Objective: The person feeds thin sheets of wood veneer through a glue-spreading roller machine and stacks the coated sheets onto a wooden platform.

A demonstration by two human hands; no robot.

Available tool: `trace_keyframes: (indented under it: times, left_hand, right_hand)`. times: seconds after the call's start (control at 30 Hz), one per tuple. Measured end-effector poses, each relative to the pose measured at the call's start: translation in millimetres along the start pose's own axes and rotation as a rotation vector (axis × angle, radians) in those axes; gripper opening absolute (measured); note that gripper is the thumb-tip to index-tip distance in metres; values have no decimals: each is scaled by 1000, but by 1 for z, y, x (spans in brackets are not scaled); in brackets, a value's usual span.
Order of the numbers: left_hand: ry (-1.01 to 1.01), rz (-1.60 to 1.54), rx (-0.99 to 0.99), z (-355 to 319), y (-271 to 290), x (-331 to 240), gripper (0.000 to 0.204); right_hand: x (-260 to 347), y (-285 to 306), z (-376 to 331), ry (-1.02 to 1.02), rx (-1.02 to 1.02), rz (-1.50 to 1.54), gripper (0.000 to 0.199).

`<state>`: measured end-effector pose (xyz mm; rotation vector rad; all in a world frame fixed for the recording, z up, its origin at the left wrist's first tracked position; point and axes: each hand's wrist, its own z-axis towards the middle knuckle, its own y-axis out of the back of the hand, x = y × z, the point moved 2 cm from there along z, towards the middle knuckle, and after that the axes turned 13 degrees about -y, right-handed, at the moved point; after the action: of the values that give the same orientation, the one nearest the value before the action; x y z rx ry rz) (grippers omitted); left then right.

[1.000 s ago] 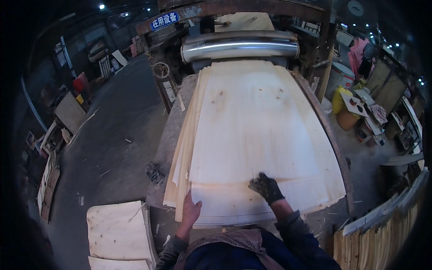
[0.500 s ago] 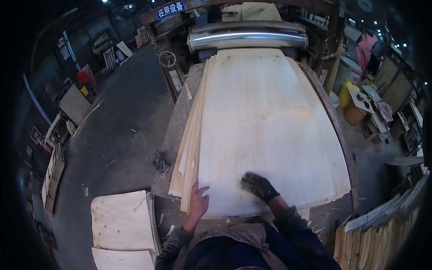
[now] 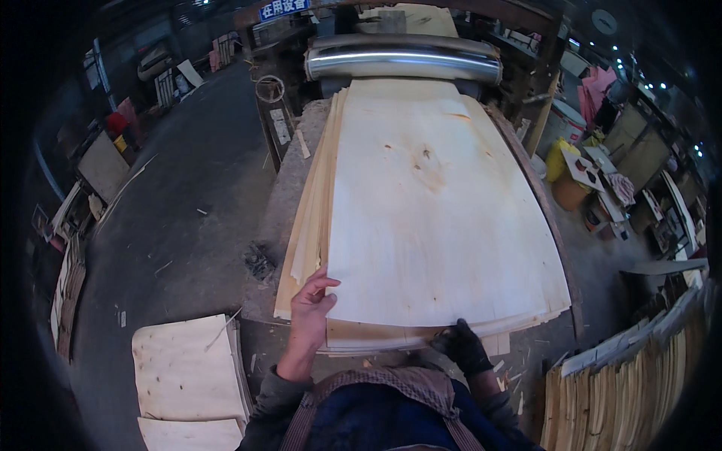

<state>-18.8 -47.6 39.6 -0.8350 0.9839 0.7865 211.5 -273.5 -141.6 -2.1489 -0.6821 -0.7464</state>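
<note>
Stretching ahead of the gloved right hand [image 3: 463, 349] lies a pale wood sheet [image 3: 444, 240].

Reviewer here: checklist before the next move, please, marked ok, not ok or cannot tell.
1. Left hand at the left edge of the top sheet: ok.
2. Right hand at its near edge: ok.
3. Both hands gloved: not ok; left is bare.
4. Hands away from the roller: ok; it is at the far end.
5. Lower sheets fully covered: not ok; they show at left.
6. Firm grip: cannot tell.
</note>
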Motion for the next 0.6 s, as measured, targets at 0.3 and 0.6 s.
trace_keyframes:
  times: [0.3,0.6]
  left_hand:
    - [60,276,-98,-4,36,36,56]
    - [30,1408,255,-66,22,114,74]
  right_hand:
    - [45,-36,11,-184,142,291,29]
    - [103,-46,133,-100,286,342,22]
